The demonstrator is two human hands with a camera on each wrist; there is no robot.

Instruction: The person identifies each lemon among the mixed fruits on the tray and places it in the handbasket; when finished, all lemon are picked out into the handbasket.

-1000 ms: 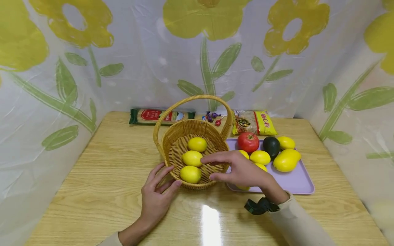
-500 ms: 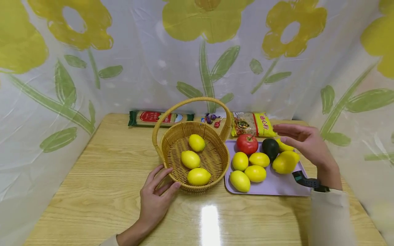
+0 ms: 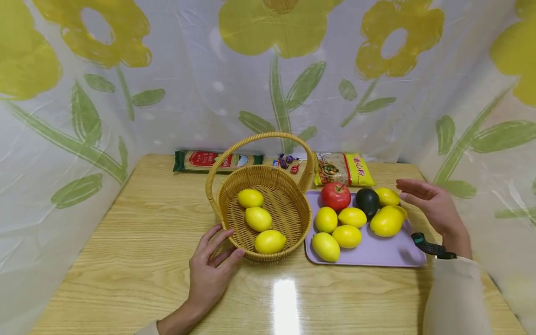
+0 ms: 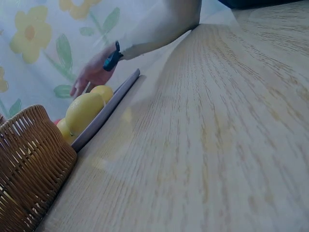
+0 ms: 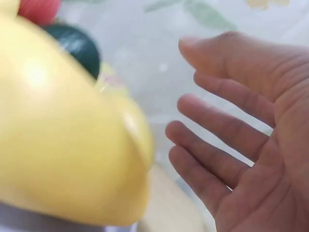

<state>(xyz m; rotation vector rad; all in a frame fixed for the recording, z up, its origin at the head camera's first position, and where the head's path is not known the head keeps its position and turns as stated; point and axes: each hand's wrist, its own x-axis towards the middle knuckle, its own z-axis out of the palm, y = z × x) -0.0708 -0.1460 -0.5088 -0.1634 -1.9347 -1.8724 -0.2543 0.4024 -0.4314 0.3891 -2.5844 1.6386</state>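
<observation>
A wicker basket (image 3: 289, 222) with a tall handle stands mid-table and holds three lemons (image 3: 258, 218). My left hand (image 3: 211, 264) rests with straight fingers against the basket's near left wall. To its right lies a lilac tray (image 3: 377, 253) with several lemons (image 3: 337, 235), a red apple (image 3: 336, 195), a dark avocado (image 3: 367, 200) and a yellow mango (image 3: 386, 221). My right hand (image 3: 433, 207) hovers open and empty just right of the mango; the right wrist view shows the mango (image 5: 63, 130) close beside the spread fingers (image 5: 217, 145).
Against the back curtain lie a noodle packet (image 3: 217, 160), a few wrapped sweets (image 3: 286, 162) and a yellow snack bag (image 3: 343, 169). Flowered plastic sheeting walls the wooden table (image 3: 138, 223) on three sides.
My right hand left the basket, swung right over the tray and now hovers lower by the mango. The lemons in the basket have shifted. The left hand stayed put.
</observation>
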